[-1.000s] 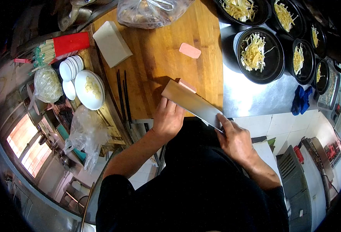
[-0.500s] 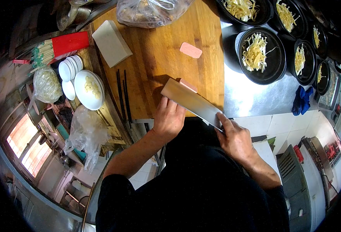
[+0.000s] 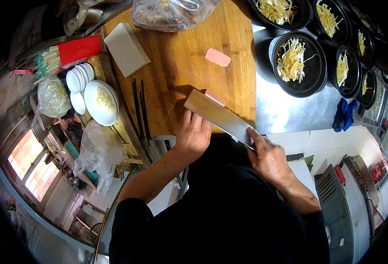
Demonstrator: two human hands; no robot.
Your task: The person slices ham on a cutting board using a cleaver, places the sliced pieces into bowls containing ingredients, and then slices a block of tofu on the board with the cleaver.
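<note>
In my right hand [image 3: 266, 156] is a cleaver [image 3: 218, 116], its broad blade slanting up and left over the near part of the wooden chopping board [image 3: 172, 79]. My left hand [image 3: 194, 136] is curled against the blade's near side, fingertips hidden by the steel, so what they grip does not show. Past the far edge of the blade peeks a pink piece of luncheon meat [image 3: 214, 97], mostly covered. A flat slice of luncheon meat [image 3: 218, 57] lies farther up the board.
Black bowls [image 3: 320, 66] with enoki mushrooms stand on the steel counter [image 3: 273, 105], right. A beige block [image 3: 127, 50], black chopsticks [image 3: 143, 108] and a filled plastic bag [image 3: 174, 15] are on or beside the board. White dishes [image 3: 114, 112] and red-wrapped sticks [image 3: 77, 48] sit left; a blue cloth [image 3: 344, 115] lies right.
Hardly anything differs. Both hands and the cleaver hold the same pose, and the whole view shifts only by a few pixels.
</note>
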